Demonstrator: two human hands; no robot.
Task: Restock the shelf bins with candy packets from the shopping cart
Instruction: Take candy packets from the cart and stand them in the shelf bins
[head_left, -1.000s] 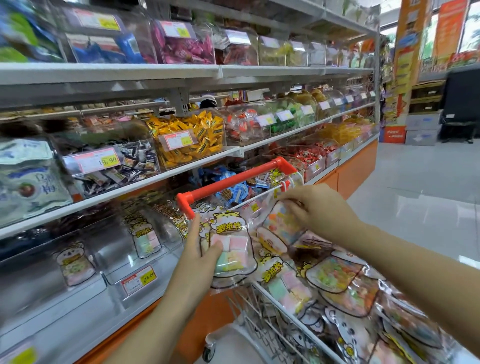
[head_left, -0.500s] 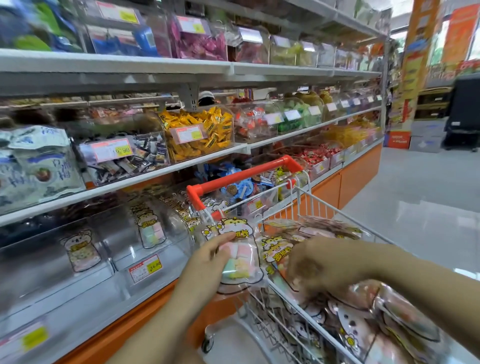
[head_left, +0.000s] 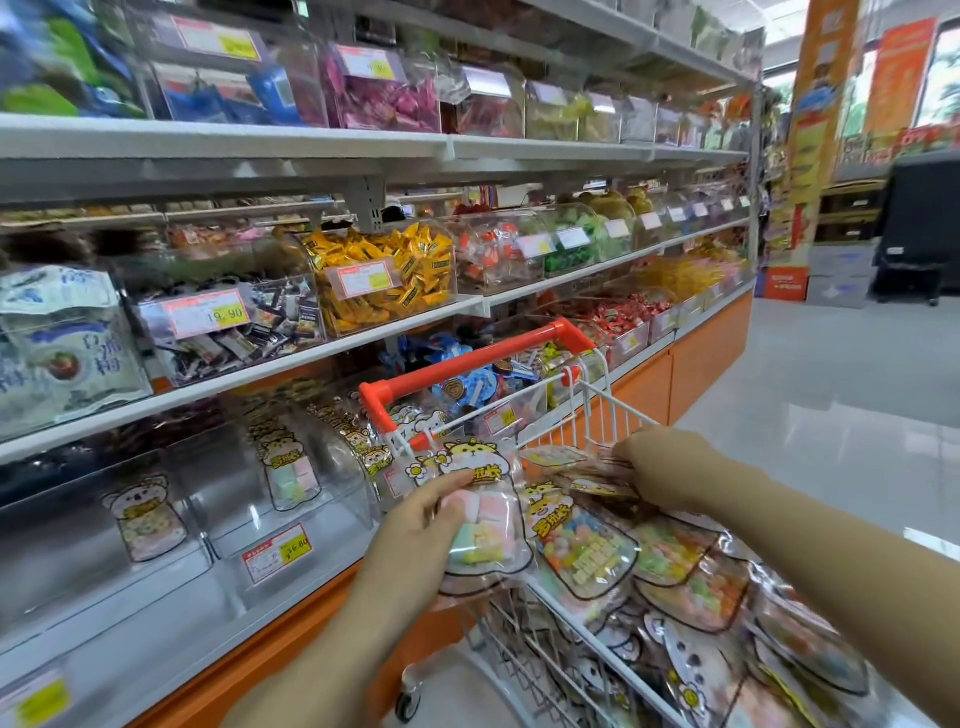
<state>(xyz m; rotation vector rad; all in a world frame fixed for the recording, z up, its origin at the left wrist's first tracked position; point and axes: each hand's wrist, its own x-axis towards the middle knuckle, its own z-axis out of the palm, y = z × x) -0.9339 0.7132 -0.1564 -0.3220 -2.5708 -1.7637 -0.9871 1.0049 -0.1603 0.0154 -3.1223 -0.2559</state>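
1. Packet of clear plastic (head_left: 483, 525), printed with a yellow cartoon animal and filled with pink, green and yellow sweets, is held upright just over the near left rim of the cart, below the handle.
2. The left hand (head_left: 418, 525) has its grip clenched on the packet's left edge, with the thumb across the front.
3. The right hand (head_left: 660, 473) reaches over the pile of similar packets (head_left: 597, 551) in the cart, its fingers bent down onto the far ones. I cannot tell whether its grip pinches one.
4. The white wire shopping cart (head_left: 597, 410) with a red plastic handle (head_left: 467, 365) stands just beside the shelving.
5. Clear plastic shelf bins (head_left: 343, 467) sit on the lowest shelf, left of the held packet, and hold a few packets of the same print. A red and yellow price label (head_left: 278, 553) is fixed to one front.
6. One shelf up is a clear bin of yellow-wrapped sweets (head_left: 384, 275). To the right lies a pale glossy floor (head_left: 831, 415).
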